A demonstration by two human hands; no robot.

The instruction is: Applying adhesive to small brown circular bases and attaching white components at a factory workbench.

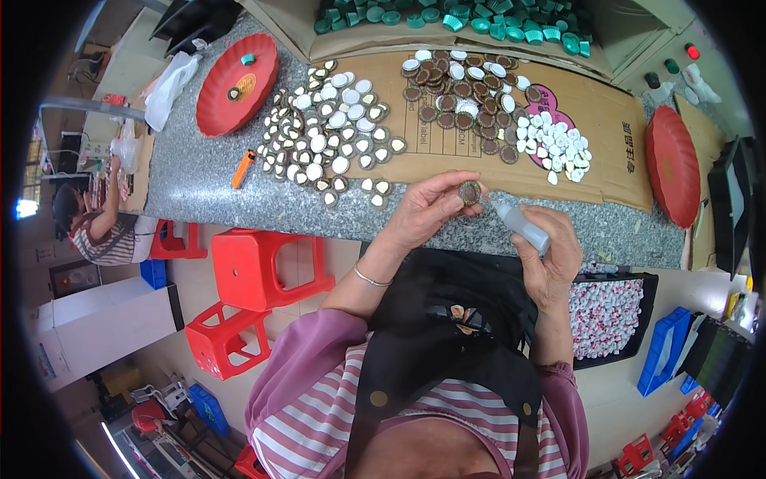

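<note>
Between the thumb and fingers of my left hand (431, 209) is a small round brown disc with a greenish scalloped rim (470, 191). My right hand (550, 247) grips a translucent squeeze bottle (523, 229), its narrow tip angled toward the disc. Whether tip and disc touch I cannot tell. Past my hands, on flattened cardboard, lies a pile of brown discs (447, 120) mixed with white-faced ones. Small white pieces (552, 144) are heaped to its right. On the left spread many discs with white pieces on top (299, 148).
A red scalloped tray (209, 88) stands back left, another red tray (674, 168) at the right. An orange lighter (243, 169) lies on the granite counter (191, 180). Green cups (511, 32) fill a box behind. Red stools (255, 267) stand below left, where another person (104, 223) works.
</note>
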